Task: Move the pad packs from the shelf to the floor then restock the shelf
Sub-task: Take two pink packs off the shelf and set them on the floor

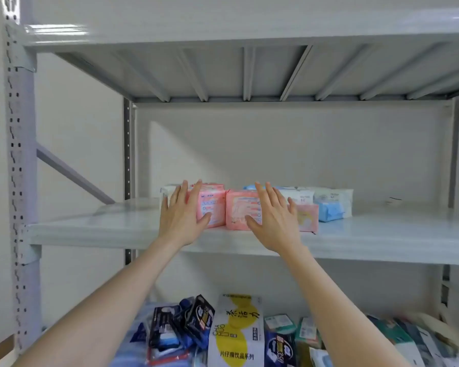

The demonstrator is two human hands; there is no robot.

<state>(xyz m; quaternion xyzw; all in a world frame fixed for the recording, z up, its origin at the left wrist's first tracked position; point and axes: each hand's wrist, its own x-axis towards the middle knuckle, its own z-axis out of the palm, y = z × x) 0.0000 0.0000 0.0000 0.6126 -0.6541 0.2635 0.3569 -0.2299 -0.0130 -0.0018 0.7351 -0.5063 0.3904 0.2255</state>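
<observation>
Several pad packs stand in a row on the white metal shelf [368,234]. My left hand [182,218] is spread with straight fingers in front of a pink pack [213,207], thumb near its lower front. My right hand [274,221] is spread the same way in front of a second pink pack [240,210]. Neither hand curls round a pack. To the right sit a smaller pink pack [308,218], a blue pack [333,209] and white packs [301,194] behind. A white pack [167,193] peeks out behind my left hand.
The shelf above [249,30] hangs low over the packs. A grey perforated upright [20,181] stands at the left with a diagonal brace [72,176]. The lower shelf holds many packs, including a white and yellow one [237,332] and dark blue ones [186,321].
</observation>
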